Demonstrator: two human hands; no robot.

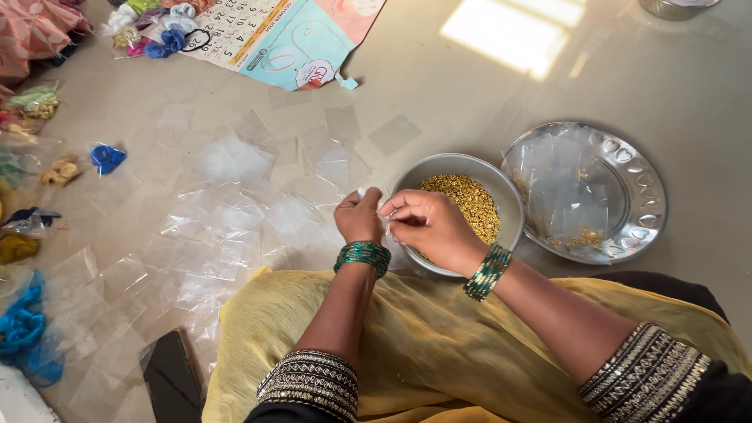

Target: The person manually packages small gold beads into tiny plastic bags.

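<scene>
Seen from the head camera, a person is sitting on a pale floor [439,86] with a yellow cloth [423,337] spread over the lap, both hands meeting just in front of a round steel bowl [511,207] of small golden beads [470,200]. The left hand [359,218] is closing its fingers around the top of a small clear plastic pouch [385,227], pinching it upright. The right hand [427,227] is curling inward, thumb and fingertips pressed together at the pouch's mouth; whether beads are between them cannot be told. The pouch is sitting between the two hands, touching both, just beside the bowl's near rim. Green bangles [362,254] are circling each wrist.

To the right of the bowl, a shiny steel plate [638,196] is holding more clear pouches and a few loose beads. Dozens of empty clear pouches [227,227] are lying scattered across the floor to the left, with bundles of coloured thread [23,325] along the far left edge. A dark phone [168,380] is resting near the left knee, and a calendar sheet [274,31] is lying at the top.
</scene>
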